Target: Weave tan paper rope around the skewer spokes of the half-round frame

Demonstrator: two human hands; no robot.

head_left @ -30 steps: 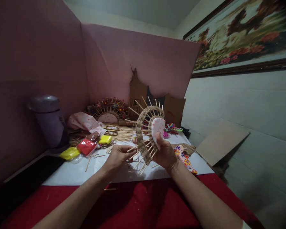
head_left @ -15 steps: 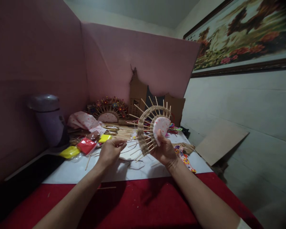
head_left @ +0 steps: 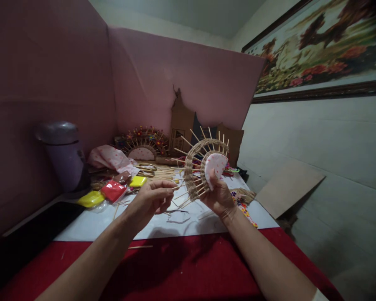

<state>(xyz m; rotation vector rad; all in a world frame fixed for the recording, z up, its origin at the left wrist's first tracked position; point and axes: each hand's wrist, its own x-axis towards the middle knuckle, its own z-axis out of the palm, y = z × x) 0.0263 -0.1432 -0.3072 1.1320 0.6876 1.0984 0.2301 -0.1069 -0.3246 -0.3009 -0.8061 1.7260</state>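
Right hand [head_left: 218,196] is clamped on the lower edge of a half-round woven fan [head_left: 203,167], held upright in the air above the middle of the counter [head_left: 207,221], its sticks radiating outward. Left hand [head_left: 152,200], fingers pinched together, grips a thin cord [head_left: 180,187] that runs to the fan's weave. Red and yellow packets [head_left: 113,190] lie toward the counter's left edge.

Bare forearms, white sleeve edge at right
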